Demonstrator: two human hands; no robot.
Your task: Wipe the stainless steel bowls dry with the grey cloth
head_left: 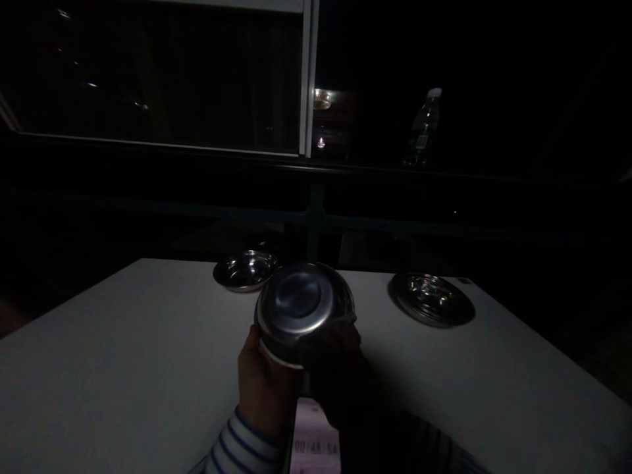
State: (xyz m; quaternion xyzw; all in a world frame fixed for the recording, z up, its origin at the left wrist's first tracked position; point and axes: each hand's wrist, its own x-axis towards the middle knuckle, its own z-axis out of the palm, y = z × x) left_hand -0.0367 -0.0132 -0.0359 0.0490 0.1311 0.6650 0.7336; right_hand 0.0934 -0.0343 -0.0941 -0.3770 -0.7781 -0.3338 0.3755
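By the tabletop's [148, 355] far edge a dish [239, 288] is sitting; the left hand [264, 392] is gripping a steel bowl [296, 299] above the middle, ideally bracing its rim firmly. The shadowed right hand [343, 359] is touching it, grip unclear; stacked dishes [433, 303] are resting by the far right corner.

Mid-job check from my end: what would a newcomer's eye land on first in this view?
Probably the shiny metal bowl at the middle, base turned toward the camera, with the left hand gripping its near left side and the right hand in deep shadow at its near right. Next, the glowing phone screen at the bottom edge, then the gleaming metal dishes at the far left and far right of the white table.
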